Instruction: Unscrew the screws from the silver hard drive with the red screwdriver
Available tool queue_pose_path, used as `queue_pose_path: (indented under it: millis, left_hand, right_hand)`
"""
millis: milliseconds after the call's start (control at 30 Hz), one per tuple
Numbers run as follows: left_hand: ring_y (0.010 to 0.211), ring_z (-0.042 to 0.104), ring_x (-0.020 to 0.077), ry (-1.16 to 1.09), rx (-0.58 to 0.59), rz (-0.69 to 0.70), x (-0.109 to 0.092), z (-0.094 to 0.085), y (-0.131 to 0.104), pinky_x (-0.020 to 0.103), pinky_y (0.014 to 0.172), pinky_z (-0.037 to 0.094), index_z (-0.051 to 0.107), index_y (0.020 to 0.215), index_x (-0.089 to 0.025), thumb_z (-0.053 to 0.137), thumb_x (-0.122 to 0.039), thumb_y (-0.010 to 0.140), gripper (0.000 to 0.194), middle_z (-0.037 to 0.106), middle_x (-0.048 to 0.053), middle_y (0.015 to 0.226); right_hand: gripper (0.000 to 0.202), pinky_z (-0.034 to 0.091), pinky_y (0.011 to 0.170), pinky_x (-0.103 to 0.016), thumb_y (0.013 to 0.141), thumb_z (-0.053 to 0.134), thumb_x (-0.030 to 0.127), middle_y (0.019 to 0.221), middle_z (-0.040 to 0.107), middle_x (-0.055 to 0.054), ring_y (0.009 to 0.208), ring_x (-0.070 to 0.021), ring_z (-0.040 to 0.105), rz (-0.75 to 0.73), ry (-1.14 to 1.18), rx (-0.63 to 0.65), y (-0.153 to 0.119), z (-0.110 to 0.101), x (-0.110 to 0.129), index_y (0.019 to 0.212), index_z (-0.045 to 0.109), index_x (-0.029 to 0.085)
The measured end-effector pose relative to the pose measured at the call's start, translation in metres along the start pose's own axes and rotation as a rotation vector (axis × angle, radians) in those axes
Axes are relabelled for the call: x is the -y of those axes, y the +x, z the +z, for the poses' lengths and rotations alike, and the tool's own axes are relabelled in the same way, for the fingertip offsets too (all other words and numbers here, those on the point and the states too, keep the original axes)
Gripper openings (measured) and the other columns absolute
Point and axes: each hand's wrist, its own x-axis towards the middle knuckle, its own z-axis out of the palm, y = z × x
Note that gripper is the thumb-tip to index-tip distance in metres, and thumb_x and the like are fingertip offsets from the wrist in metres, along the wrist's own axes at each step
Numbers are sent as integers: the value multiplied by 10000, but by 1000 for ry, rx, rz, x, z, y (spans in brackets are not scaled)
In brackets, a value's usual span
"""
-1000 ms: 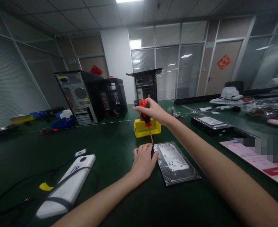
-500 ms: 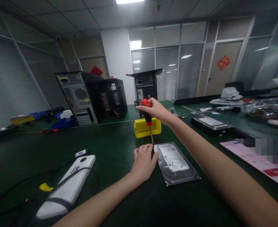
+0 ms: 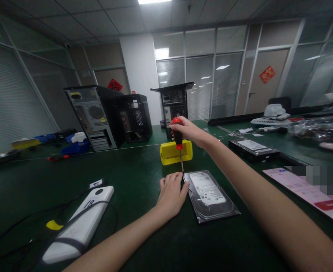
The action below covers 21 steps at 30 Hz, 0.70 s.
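1. Hard drive [image 3: 207, 196]: lies flat, label up, on the green counter [image 3: 138, 166] in front of the person, its far left corner under work.
2. Screwdriver [image 3: 178, 139]: stands nearly upright, tip down at that corner. From where I stand, fingertips crowd the tip; I cannot tell whether it is seated in a screw.
3. Right hand [image 3: 187, 130]: closed around the red-and-black handle, near its top.
4. Left hand [image 3: 170, 192]: palm down, fingers loosely bent, thumb apart; fingertips at the corner beside the tip, thumb at the drive's left edge. No firm grip shows.
5. Step in hand, as I judge it: turning or seating a fastener at the corner.
6. Next move, in my judgement, calls for downward pressure, a straight shaft and a braced drive.
7. Surroundings: yellow tray [image 3: 163, 155] just behind the drive; second drive [image 3: 247, 146] farther right, near the pink panel [image 3: 299, 187].
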Motion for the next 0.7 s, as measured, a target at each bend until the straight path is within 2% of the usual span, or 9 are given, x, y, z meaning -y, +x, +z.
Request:
queue_pose_path:
  millis: [100, 200, 300, 400, 533, 633, 700]
  left_hand:
    - [1206, 394, 244, 5, -1, -4, -1, 0, 0, 424, 976, 291, 462, 1261, -162, 232, -412, 935, 471, 489, 88, 1309]
    - [1210, 391, 243, 10, 4, -6, -1, 1, 0, 422, 977, 291, 458, 1266, -165, 238, -408, 936, 466, 484, 87, 1314]
    - [1213, 390, 242, 11, -1, -4, 0, 1, 0, 421, 977, 293, 460, 1267, -171, 235, -410, 937, 465, 482, 85, 1317]
    - [1217, 386, 238, 8, -3, 2, 0, 2, 1, 420, 981, 292, 464, 1265, -174, 226, -413, 938, 470, 480, 85, 1319]
    - [1226, 379, 235, 8, 7, -6, -1, 1, 1, 421, 990, 285, 447, 1283, -168, 217, -421, 939, 485, 471, 85, 1327]
    - [1229, 377, 235, 19, 20, -13, -1, -1, 0, 415, 993, 285, 437, 1293, -173, 214, -422, 938, 487, 467, 80, 1332]
    - [1226, 379, 236, 28, 26, -12, -1, -1, 0, 412, 991, 288, 437, 1293, -175, 208, -420, 938, 488, 469, 79, 1330]
  right_hand:
    - [358, 486, 643, -305, 666, 679, 333, 759, 528, 3, 704, -154, 577, -56, -24, 4, 1, -3, -6, 858, 409, 195]
    - [424, 494, 589, -301, 660, 692, 347, 731, 528, 10, 623, -149, 588, -42, 56, 31, 1, -1, -9, 894, 366, 210]
    - [371, 496, 577, -295, 709, 638, 333, 738, 493, 27, 580, -119, 559, -20, 116, 33, 2, 2, -9, 953, 380, 225]
    - [247, 511, 633, -307, 767, 533, 239, 782, 467, 26, 610, -98, 547, 39, 171, 93, 2, 1, -8, 982, 411, 235]
    - [283, 524, 682, -319, 738, 615, 275, 831, 527, -3, 709, -131, 588, 17, 129, 149, 2, -5, -9, 942, 427, 214]
    - [407, 538, 641, -334, 653, 713, 289, 765, 565, -9, 674, -164, 620, -7, 64, 86, 0, -7, -8, 896, 397, 208]
    - [394, 538, 599, -332, 651, 711, 261, 702, 569, 0, 613, -165, 624, -30, 24, 39, -1, -7, -7, 869, 387, 209]
